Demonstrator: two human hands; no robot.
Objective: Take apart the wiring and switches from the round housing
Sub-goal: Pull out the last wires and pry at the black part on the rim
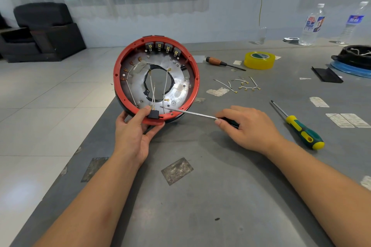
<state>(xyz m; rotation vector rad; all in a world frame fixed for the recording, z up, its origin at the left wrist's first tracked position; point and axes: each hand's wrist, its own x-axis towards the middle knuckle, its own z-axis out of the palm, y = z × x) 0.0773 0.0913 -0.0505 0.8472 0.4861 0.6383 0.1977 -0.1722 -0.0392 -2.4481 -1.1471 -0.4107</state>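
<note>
At the near left edge of the surface (200, 196), the housing (195, 86) is tipped up on its rim, open side facing the camera, with the left hand (132, 136) cupped under the bottom edge and its thumb pinning a little black switch (153, 114) against the red rim. The right hand (249, 126) has its fingers (220, 121) curled round the dark handle of a screwdriver (192, 113), whose tip sits just right of that switch. I'd lever gently here, thumb keeping the switch steady, and work the blade in flat so it doesn't skid into the thin white wires (153, 94) running up from it (they look easy to nick). Four grey switches (162, 47) sit in the top of the rim, their gold tabs bare, and a few loose leads (244, 84) lie on the surface to the right. Can't see what the tip is actually bearing on, a clip or a tab, and the handle is mostly buried in the hand. The left fingers behind the housing are hidden too.
</note>
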